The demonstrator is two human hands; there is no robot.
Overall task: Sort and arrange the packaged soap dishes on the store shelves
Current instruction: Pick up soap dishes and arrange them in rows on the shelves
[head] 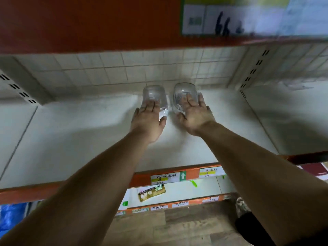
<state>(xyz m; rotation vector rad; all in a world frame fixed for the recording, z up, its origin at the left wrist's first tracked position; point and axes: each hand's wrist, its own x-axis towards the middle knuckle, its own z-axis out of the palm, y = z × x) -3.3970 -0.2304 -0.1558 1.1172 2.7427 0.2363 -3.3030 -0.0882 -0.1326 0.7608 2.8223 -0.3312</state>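
Two clear plastic packaged soap dishes lie side by side near the back of a white shelf (74, 139). My left hand (148, 121) rests with straight fingers on top of the left soap dish (154, 94). My right hand (194, 115) lies flat the same way on the right soap dish (184, 92). Both dishes touch the shelf, a narrow gap apart. My fingers cover their near ends.
A white wire grid back panel (124, 68) stands right behind the dishes. An orange shelf (88, 23) with a price sign (230, 18) hangs overhead. Orange shelf edges with price tags (165, 177) run below, and a gold package (151, 192) lies on a lower shelf.
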